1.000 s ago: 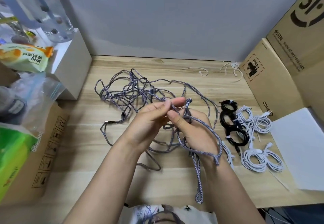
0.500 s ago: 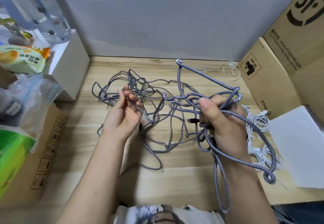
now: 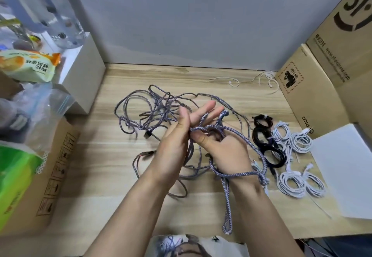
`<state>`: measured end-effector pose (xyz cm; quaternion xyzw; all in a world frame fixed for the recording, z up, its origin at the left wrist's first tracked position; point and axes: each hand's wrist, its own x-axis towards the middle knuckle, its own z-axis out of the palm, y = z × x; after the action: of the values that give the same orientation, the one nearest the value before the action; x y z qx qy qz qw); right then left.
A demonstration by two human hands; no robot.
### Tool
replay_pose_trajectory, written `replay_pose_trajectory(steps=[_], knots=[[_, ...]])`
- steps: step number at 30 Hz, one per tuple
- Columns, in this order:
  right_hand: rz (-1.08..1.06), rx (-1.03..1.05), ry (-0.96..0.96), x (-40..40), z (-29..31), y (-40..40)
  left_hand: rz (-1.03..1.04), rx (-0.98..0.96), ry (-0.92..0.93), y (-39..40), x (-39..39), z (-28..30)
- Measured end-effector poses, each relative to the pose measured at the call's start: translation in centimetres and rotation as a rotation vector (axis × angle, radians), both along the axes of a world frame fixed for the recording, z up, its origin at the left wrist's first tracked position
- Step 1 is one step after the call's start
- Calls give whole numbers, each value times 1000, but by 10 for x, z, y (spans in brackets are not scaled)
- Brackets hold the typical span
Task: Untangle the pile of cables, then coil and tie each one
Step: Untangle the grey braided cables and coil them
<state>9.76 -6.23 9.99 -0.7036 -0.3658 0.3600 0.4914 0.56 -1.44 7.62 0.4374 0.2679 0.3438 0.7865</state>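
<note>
A long grey-purple braided cable (image 3: 153, 114) lies tangled on the wooden desk (image 3: 112, 176). My right hand (image 3: 227, 154) grips several loops of it, fingers curled round the strands above the desk's middle. One loop runs round the back of that hand and wrist, and a doubled end (image 3: 227, 212) hangs toward the desk's front edge. My left hand (image 3: 175, 144) is pressed against the right, its fingers straight and pointing away from me. A strand passes up between those fingers. A connector (image 3: 147, 135) lies beside the tangle.
Coiled black cables (image 3: 263, 142) and several coiled white cables (image 3: 298, 142) lie right of my hands. Beyond them are a white slab (image 3: 346, 172) and cardboard boxes (image 3: 314, 100). Loose white ties (image 3: 233, 81) lie at the back. A white box (image 3: 84, 75), bags and a carton (image 3: 50, 176) crowd the left.
My right hand had swung out right, pulling cable from the tangle. It has come back to the middle, and my left hand has rejoined it with fingers straightened.
</note>
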Motion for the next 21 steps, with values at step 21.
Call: replay_pose_trajectory(steps=[21], knots=[[-14,-4,120,9,14,-11,281,-651,-43,53,-11,-59]])
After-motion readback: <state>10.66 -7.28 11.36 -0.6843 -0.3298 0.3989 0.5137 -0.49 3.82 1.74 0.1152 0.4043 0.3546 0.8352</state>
